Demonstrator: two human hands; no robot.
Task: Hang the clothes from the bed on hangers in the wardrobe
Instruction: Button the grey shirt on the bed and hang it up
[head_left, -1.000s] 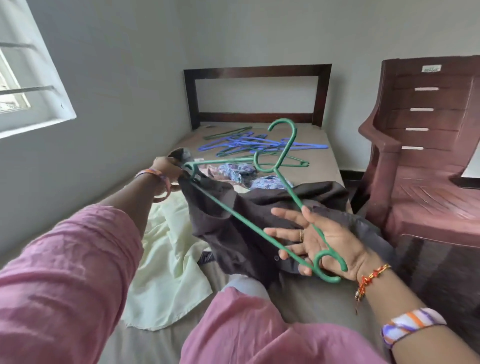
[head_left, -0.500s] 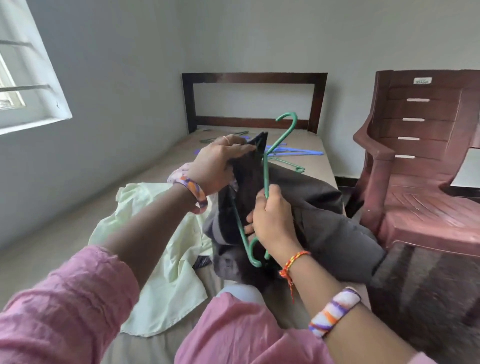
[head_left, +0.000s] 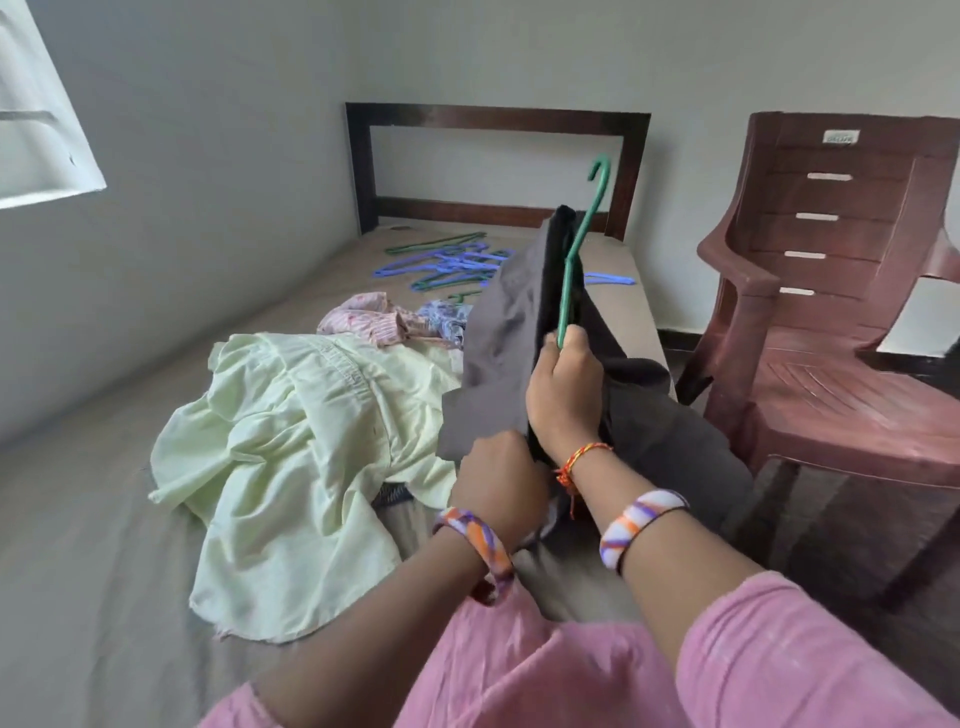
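Gripping green hanger (head_left: 577, 248) w/ right hand (head_left: 563, 391); left hand (head_left: 496, 480) holds dark garment (head_left: 506, 332).

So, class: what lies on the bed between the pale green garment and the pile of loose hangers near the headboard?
In the head view, a crumpled pink striped garment and a blue patterned cloth lie between the pale green garment and the loose hangers.

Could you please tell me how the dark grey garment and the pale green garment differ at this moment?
The dark grey garment is lifted upright, gripped by the left hand and right hand with a green hanger against it; the pale green garment lies untouched, spread and crumpled on the bed. One is dark, the other light. Neither is hung in a wardrobe yet.
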